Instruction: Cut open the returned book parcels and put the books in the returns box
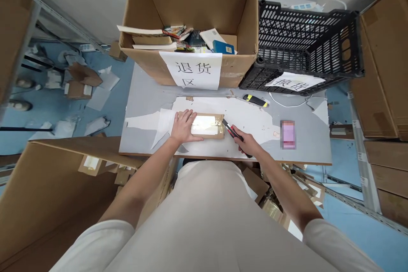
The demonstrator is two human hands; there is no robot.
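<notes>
A small cardboard box [207, 131] with a white label and clear tape lies on the table. My left hand [182, 126] grips its left end, thumb along the near edge and fingers at the far edge. Closed around a black and red utility knife [235, 131] is my right hand [245, 141]. The knife's tip is at the box's right end, by the taped edge; whether the blade has cut in, I cannot tell. A second knife [255, 100], yellow and black, lies beyond the box to the right.
A large open carton [146, 68] holding books and small packs stands at the back. Beside it is a black plastic crate [331, 29]. A blurred pink item [288, 134] lies at right on the grey table [309, 148]. Another big carton [57, 187] stands at my left.
</notes>
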